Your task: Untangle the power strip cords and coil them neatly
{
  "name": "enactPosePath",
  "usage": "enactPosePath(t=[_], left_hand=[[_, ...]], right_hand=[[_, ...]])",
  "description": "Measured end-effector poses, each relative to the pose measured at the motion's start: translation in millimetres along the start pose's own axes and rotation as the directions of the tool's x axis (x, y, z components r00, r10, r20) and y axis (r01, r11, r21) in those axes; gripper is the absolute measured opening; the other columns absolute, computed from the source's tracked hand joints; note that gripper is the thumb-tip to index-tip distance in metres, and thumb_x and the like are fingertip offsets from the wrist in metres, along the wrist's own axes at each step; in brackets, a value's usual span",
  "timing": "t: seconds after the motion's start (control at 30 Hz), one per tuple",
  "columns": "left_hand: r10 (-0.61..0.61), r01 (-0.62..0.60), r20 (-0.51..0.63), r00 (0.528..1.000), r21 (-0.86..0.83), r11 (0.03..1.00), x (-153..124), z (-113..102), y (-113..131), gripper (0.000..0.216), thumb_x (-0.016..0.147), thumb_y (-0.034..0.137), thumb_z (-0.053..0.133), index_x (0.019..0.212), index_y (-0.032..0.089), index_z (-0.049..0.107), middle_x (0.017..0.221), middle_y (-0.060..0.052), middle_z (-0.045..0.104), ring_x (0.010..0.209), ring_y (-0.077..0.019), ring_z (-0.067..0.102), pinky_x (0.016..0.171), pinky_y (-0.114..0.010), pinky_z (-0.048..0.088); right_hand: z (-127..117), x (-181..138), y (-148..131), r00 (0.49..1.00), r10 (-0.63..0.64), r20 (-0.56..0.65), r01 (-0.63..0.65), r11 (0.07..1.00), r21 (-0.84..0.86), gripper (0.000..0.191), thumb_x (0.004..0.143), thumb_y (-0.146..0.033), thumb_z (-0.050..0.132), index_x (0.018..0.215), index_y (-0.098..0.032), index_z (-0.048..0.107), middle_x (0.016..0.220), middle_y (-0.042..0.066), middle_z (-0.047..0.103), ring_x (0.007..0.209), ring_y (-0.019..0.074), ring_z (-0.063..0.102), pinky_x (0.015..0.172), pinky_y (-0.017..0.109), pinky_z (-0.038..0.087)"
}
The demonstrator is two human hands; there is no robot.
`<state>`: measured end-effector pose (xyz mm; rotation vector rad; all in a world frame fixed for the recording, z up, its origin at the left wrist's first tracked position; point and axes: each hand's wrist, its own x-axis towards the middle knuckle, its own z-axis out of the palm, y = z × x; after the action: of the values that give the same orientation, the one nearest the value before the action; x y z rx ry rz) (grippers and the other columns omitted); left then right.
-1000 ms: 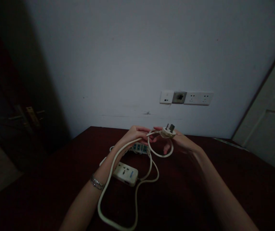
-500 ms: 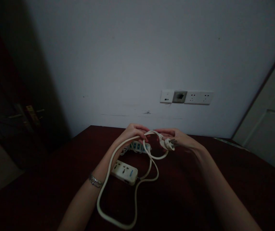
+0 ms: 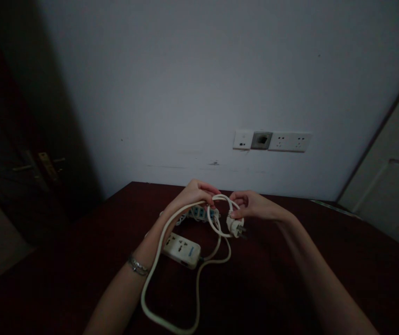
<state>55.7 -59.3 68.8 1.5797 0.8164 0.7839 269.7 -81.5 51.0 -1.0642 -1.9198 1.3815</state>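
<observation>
Cord point(image 3: 197, 293) looped over the dark table point(image 3: 255, 288): my left hand point(image 3: 196, 191) pinches it, my right hand point(image 3: 255, 204) pinches near the neck of the plug point(image 3: 234, 227), power strip point(image 3: 181, 251) lying nearby; I judge the coil could spring open should my left fingers slacken.

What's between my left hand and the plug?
Between your left hand and the plug, the head view shows a loop of cord with a power strip behind.
</observation>
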Motion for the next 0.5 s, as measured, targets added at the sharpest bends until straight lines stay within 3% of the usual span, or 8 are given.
enactPosePath(t=[0.2, 0.5], left_hand=[[-0.023, 0.022, 0.032, 0.999, 0.021, 1.0, 2.8, -0.9, -4.5, 0.033, 0.051, 0.001, 0.057, 0.081, 0.01, 0.067, 0.064, -0.004, 0.066, 0.054, -0.0148, 0.062, 0.047, -0.023, 0.046], [-0.022, 0.022, -0.005, 1.0, 0.023, 1.0, 2.7, 2.2, -4.5, 0.031, 0.049, 0.001, 0.055, 0.079, 0.01, 0.058, 0.063, -0.003, 0.064, 0.051, -0.0147, 0.061, 0.046, -0.024, 0.045]], right_hand=[[6.1, 0.0, -4.1, 0.996, -0.028, -0.09, 0.007, 0.973, -0.23, 0.037, 0.057, -0.038, 0.076, 0.077, -0.016, 0.055, 0.06, -0.002, 0.057, 0.052, 0.0114, 0.055, 0.047, 0.024, 0.043], [10.0, 1.3, -5.0, 0.989, -0.037, -0.146, -0.003, 0.966, -0.26, 0.036, 0.06, -0.041, 0.073, 0.076, -0.017, 0.051, 0.055, -0.002, 0.054, 0.044, 0.0095, 0.049, 0.042, 0.022, 0.037]])
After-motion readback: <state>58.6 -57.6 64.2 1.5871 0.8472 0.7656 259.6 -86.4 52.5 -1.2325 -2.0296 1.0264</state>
